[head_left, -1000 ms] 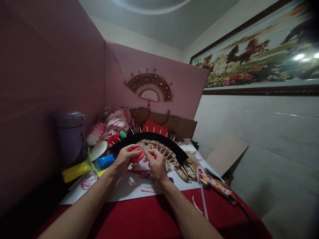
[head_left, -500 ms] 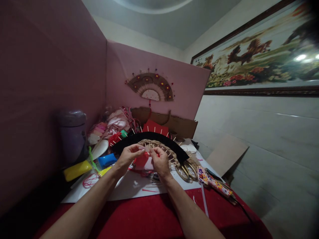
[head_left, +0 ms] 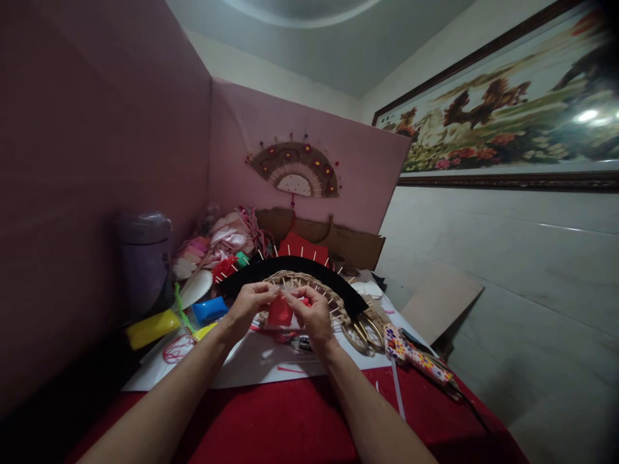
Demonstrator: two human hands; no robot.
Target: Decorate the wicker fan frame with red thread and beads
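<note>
Since the earlier frame, the red packet (head_left: 280,312) is shifting into a more upright hang below the fingertips. Fingers and thumbs are closing on its top edge, the left hand (head_left: 252,303) pinching one side and the right hand (head_left: 312,314) the other. The packet is hanging between the hands, in front of a woven piece (head_left: 338,310). A black band (head_left: 290,262) is arching around that piece, with pale sticks poking out past its outer edge. Gold-handled scissors (head_left: 358,339) and a flowered glue gun (head_left: 420,361) are lying to the right. Blue (head_left: 209,310) and yellow packs (head_left: 152,329) are lying on the left, near a flask (head_left: 144,267). Behind, a decorated fan (head_left: 316,169) is hanging on a pink board (head_left: 367,174).
</note>
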